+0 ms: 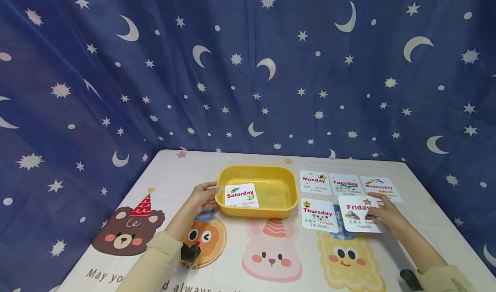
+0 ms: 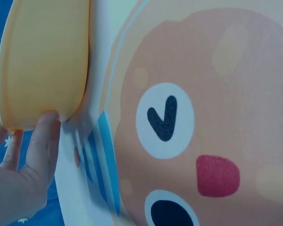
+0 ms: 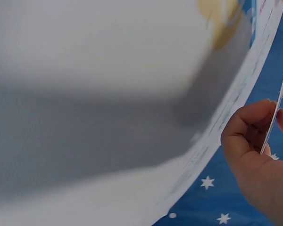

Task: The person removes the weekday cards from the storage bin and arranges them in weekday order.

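My left hand (image 1: 204, 196) holds the left end of a yellow plastic basin (image 1: 277, 193), fingers against its end wall in the left wrist view. Inside the basin leans a white "Saturday" card (image 1: 241, 196). The right hand (image 1: 385, 213) pinches the right edge of a "Friday" card (image 1: 356, 214), which in the right wrist view is seen edge-on between thumb and fingers, off the table. Left of it lies a "Thursday" card (image 1: 319, 215). Behind are the "Monday" (image 1: 315, 182), "Tuesday" (image 1: 346, 184) and "Wednesday" (image 1: 381, 188) cards in a row.
A white tablecloth (image 1: 224, 257) with printed cartoon animals and lettering covers the table. A blue curtain (image 1: 248, 68) with moons and stars hangs behind the table and along its sides.
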`<action>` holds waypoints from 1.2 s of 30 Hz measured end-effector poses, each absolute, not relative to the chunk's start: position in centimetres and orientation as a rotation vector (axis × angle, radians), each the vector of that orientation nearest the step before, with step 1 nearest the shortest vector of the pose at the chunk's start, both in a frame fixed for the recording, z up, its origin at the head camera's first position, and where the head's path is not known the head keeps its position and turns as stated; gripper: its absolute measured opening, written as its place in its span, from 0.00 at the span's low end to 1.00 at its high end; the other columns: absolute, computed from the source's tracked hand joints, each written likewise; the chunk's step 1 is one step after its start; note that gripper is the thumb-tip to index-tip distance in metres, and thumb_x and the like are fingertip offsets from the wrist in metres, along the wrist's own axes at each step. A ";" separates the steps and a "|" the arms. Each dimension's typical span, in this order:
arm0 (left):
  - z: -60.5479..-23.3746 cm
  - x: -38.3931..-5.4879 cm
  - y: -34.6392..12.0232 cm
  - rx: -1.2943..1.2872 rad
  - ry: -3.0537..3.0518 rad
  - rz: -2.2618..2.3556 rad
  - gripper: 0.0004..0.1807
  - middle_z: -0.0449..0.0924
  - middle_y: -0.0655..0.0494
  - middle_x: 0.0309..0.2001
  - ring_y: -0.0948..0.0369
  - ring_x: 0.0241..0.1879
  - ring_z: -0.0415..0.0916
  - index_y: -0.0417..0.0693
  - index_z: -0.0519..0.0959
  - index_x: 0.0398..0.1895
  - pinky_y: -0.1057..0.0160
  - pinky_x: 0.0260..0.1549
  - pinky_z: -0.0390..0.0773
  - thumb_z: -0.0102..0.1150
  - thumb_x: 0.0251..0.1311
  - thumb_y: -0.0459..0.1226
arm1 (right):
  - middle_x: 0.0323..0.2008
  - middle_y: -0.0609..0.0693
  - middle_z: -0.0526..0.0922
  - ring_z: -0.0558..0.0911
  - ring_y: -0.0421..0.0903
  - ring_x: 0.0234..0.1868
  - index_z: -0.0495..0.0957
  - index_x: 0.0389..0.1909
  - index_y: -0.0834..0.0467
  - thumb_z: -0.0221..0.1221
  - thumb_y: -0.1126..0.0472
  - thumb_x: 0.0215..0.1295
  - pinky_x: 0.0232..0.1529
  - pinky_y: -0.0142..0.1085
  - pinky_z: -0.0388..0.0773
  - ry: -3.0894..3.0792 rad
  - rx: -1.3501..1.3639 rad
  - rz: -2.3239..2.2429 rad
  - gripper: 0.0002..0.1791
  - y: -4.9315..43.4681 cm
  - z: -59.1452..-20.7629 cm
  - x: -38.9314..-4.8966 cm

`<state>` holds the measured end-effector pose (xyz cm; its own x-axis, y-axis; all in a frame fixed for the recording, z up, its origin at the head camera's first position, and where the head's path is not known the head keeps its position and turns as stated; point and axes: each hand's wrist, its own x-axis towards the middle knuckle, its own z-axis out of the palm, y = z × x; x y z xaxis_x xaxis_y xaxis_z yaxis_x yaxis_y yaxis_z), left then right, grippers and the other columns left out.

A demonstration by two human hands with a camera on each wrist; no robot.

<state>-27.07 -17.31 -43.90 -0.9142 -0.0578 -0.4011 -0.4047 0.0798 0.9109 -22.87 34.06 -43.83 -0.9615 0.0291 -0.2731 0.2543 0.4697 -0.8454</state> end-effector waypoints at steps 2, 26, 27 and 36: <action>-44.0 -27.0 -17.3 -0.459 2.097 1.921 0.24 0.71 0.34 0.57 0.58 0.38 0.81 0.39 0.65 0.65 0.61 0.36 0.85 0.50 0.68 0.35 | 0.40 0.59 0.77 0.74 0.34 0.33 0.43 0.67 0.69 0.52 0.67 0.61 0.32 0.27 0.72 2.517 0.268 -1.449 0.38 34.3 -44.1 -23.1; -44.7 -26.5 -17.3 -0.481 2.108 1.910 0.24 0.74 0.35 0.54 0.60 0.35 0.81 0.41 0.66 0.65 0.63 0.33 0.85 0.52 0.66 0.35 | 0.56 0.77 0.63 0.72 0.61 0.50 0.42 0.69 0.68 0.57 0.67 0.58 0.41 0.34 0.66 2.510 0.305 -1.311 0.43 34.7 -47.3 -24.4; -44.7 -26.6 -17.3 -0.474 2.107 1.917 0.24 0.74 0.35 0.55 0.60 0.34 0.81 0.40 0.66 0.65 0.63 0.32 0.85 0.51 0.67 0.35 | 0.55 0.76 0.63 0.72 0.61 0.49 0.42 0.69 0.69 0.57 0.66 0.58 0.41 0.34 0.67 2.528 0.300 -1.291 0.43 34.6 -47.4 -24.5; -44.0 -26.8 -17.2 -0.453 2.100 1.938 0.24 0.70 0.33 0.59 0.60 0.35 0.81 0.39 0.65 0.65 0.63 0.31 0.85 0.50 0.67 0.34 | 0.50 0.77 0.65 0.71 0.68 0.47 0.48 0.63 0.74 0.59 0.67 0.56 0.49 0.56 0.71 2.750 0.249 -1.013 0.39 33.6 -47.5 -24.7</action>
<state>-26.80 -17.23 -43.98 -0.9210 -0.0593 -0.3849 -0.3884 0.0681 0.9190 -24.72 33.59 -47.48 -0.9657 0.0881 -0.2441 0.2254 0.7509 -0.6208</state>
